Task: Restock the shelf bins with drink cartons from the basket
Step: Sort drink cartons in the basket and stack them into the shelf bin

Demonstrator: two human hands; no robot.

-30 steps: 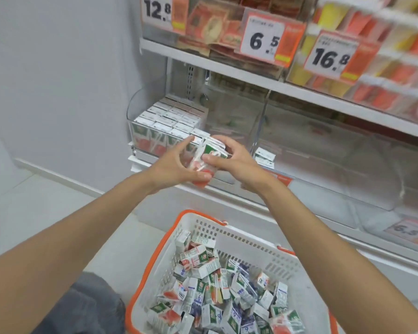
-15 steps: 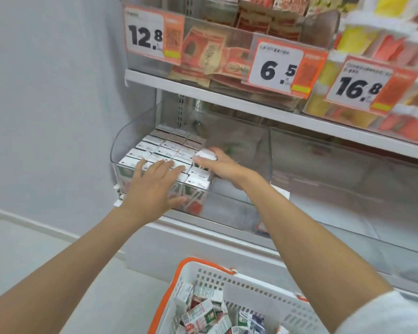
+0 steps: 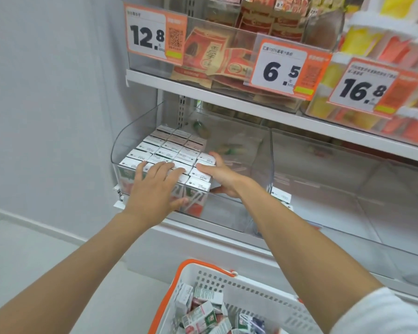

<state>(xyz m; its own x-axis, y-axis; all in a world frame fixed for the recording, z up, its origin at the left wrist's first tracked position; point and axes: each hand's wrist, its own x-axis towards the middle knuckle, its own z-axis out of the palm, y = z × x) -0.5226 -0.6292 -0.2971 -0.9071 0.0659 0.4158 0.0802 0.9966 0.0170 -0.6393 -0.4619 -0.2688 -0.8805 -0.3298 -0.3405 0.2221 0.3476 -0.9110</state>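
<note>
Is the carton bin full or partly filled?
Partly filled: upright cartons pack the left side of the bin; its right part looks mostly bare.

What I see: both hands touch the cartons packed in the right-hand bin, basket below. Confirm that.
Wrong bin. The head view shows the cartons packed in the left-hand bin, not the right-hand one. The left hand and right hand do touch them, with the basket below.
</note>
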